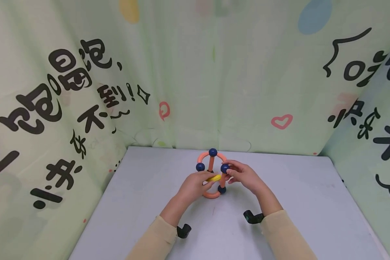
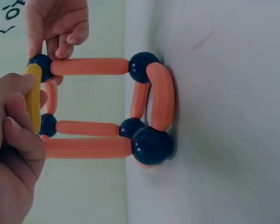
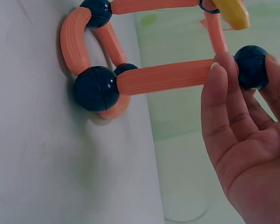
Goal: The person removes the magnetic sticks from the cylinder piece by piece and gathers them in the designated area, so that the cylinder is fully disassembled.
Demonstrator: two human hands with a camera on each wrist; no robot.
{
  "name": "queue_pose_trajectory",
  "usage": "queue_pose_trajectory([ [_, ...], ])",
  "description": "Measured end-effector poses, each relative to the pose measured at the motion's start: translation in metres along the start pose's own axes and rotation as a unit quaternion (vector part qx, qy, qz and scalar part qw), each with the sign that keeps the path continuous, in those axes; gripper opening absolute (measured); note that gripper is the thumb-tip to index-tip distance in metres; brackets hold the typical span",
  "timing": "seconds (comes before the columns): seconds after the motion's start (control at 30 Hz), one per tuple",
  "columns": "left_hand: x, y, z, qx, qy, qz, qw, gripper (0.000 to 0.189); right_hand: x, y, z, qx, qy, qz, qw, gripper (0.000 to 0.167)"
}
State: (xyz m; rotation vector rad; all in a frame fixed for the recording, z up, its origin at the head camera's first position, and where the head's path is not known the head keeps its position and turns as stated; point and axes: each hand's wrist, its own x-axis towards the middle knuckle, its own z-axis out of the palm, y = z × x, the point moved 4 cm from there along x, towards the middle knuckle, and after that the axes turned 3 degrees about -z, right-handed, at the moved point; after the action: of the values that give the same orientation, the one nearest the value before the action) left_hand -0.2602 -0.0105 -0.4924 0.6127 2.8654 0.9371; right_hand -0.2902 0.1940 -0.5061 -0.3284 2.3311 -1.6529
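Note:
A frame of salmon-coloured rods [image 2: 91,66] and dark blue balls [image 2: 152,145] stands upright on the table. Straight rods form its uprights, and curved ones join the balls at the bottom and top. My left hand [image 1: 195,185] pinches a yellow rod [image 2: 33,100] between thumb and fingers at the frame's upper near side. One end of that rod lies close to the upper right ball [image 3: 251,66]; whether they touch, I cannot tell. My right hand [image 1: 243,175] holds this same ball with thumb and fingertips, its other fingers against the upright rod [image 3: 170,76] below.
The frame stands towards the back of the white table [image 1: 289,202]. A pale green curtain [image 1: 243,90] with black lettering hangs behind and along both sides. Dark wrist devices [image 1: 253,217] show at both sleeves.

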Motion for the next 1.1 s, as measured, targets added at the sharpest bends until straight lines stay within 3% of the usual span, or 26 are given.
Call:
queue_pose_trajectory([
  [0.27,-0.008,-0.009,-0.014,-0.045,-0.016,0.042,0.998,0.036,0.0,0.001,0.0,-0.003,-0.007,0.0,1.0,0.045],
  [0.4,-0.009,-0.018,-0.029,-0.063,0.008,0.038,0.9973,0.036,0.0,-0.001,0.0,0.0,-0.001,0.004,1.0,0.043],
  [0.5,-0.007,-0.028,-0.042,-0.071,0.044,0.027,0.9961,0.035,0.0,-0.002,0.0,0.005,-0.002,0.006,1.0,0.043],
  [0.63,-0.005,-0.047,-0.055,-0.08,0.088,0.004,0.9929,0.033,0.0,-0.002,0.001,0.006,-0.004,0.008,0.9999,0.044],
  [0.77,0.0,-0.069,-0.059,-0.076,0.103,-0.048,0.9907,0.032,0.001,-0.001,0.001,0.005,-0.002,0.009,0.9999,0.043],
  [0.93,0.005,-0.096,-0.053,-0.073,0.085,-0.105,0.9881,0.033,0.001,0.0,0.001,0.002,-0.001,0.012,0.9999,0.041],
  [1.1,0.008,-0.119,-0.041,-0.07,0.055,-0.136,0.9867,0.032,0.002,0.0,0.001,0.003,-0.001,0.013,0.9999,0.04],
])
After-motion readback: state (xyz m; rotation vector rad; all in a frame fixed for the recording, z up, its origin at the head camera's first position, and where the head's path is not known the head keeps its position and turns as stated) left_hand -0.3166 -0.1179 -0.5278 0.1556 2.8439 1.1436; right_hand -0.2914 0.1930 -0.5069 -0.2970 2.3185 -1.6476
